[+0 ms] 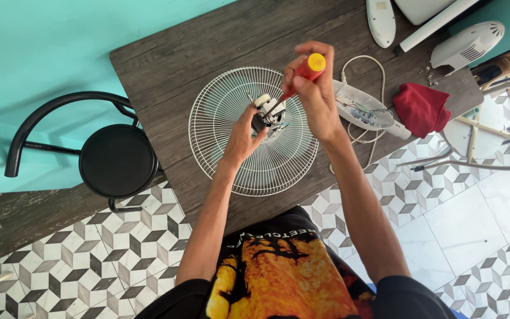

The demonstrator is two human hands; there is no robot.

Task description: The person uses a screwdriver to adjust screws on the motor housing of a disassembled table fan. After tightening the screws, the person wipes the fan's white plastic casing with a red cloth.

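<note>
Your black printed shirt (278, 277) filling bottom of view, both forearms reaching out over dark wooden table (166, 65). Your left hand (242, 137) pinching small fan motor (268, 112), fingers closed on it, motor sitting at centre of white wire fan guard (219, 147) lying flat on table. Your right hand (316, 88) wrapping tight round red screwdriver (302, 74), tip angling down onto motor. Opened white control housing (362, 109) and red cloth (421, 108) lying right of guard; black stool (116, 159) standing left of table

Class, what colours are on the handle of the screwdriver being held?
Red with a yellow cap: the plastic-handled screwdriver, gripped in the right hand, head view.
</note>
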